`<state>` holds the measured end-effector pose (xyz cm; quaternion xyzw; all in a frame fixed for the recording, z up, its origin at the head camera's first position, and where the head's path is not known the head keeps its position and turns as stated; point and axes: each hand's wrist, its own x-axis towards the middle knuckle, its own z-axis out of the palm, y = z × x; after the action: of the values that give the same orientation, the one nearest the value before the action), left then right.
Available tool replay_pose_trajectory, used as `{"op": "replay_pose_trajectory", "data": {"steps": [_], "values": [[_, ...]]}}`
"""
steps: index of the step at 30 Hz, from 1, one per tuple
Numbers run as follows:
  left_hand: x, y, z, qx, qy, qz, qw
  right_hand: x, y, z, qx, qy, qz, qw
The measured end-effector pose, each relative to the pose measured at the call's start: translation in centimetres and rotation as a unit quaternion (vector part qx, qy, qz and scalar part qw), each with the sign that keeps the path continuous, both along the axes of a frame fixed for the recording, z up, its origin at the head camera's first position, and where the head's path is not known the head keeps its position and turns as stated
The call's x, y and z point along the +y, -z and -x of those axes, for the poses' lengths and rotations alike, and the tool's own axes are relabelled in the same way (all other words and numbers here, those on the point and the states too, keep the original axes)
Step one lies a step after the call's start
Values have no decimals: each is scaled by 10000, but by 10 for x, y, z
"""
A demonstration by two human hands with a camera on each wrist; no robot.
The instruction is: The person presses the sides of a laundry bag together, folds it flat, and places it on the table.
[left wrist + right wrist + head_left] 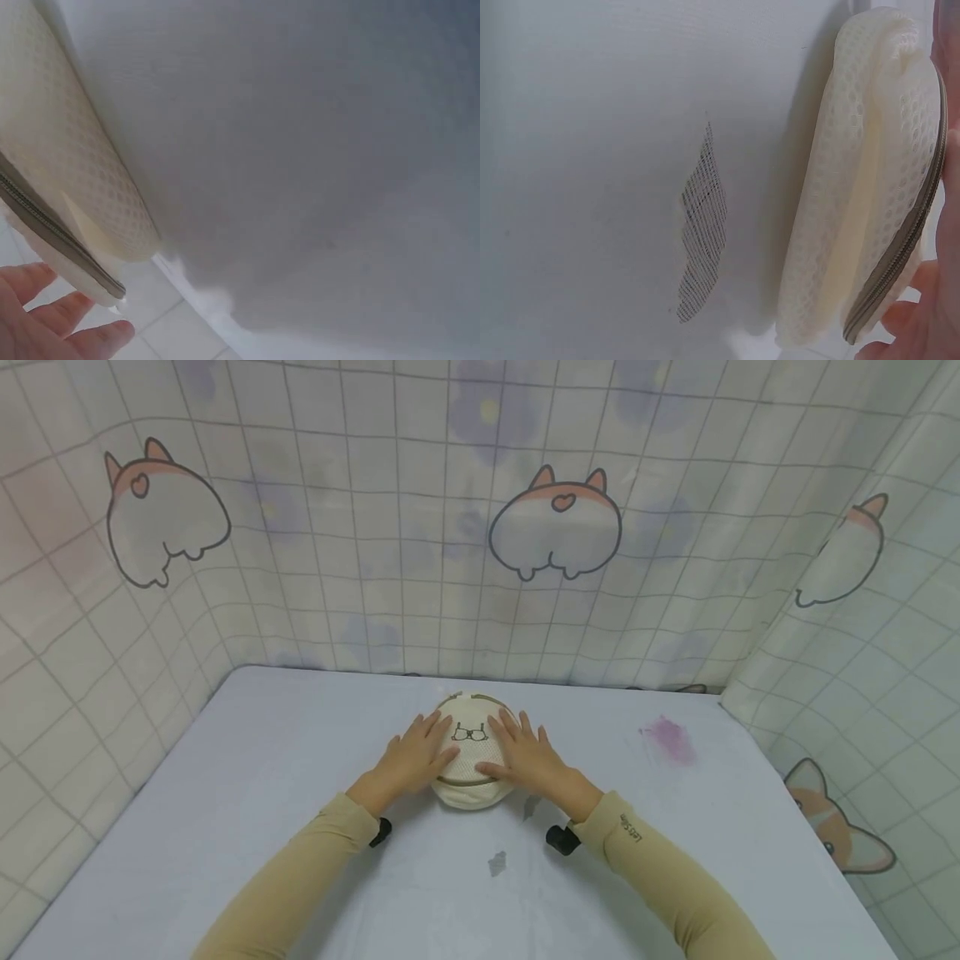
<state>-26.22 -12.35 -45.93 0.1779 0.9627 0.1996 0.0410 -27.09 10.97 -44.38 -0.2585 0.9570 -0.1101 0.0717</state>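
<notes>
A round cream mesh laundry bag [471, 758] with a brown zipper round its top and a glasses print lies on the table. Spread over the left side of its top is my left hand [412, 756], fingers fairly straight. My right hand [531, 760] rests the same way on the right side. In the left wrist view the bag's zipper [56, 229] runs just above my left fingertips [101, 337]. The right wrist view shows the bag's soft, folded mesh side [817, 210] beneath the zipper, with my right fingers [900, 319] along its upper face.
A white cloth covers the table [285, 752]. It bears a pink stain [671, 740] at the right and small grey patches [497, 863] in front of the bag. Grid-patterned curtains [420, 527] with corgi drawings hang behind and at both sides.
</notes>
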Motion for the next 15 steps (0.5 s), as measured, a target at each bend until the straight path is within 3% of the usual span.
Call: {"op": "replay_pose_trajectory", "data": {"steps": [4,15], "values": [[0,2,2,-138,57,136,9998,0,2,-1,-55,-34,-15,10000],[4,5,2,62,312,629,9975,2,9,-1,-107,-345,-54,9993]]}}
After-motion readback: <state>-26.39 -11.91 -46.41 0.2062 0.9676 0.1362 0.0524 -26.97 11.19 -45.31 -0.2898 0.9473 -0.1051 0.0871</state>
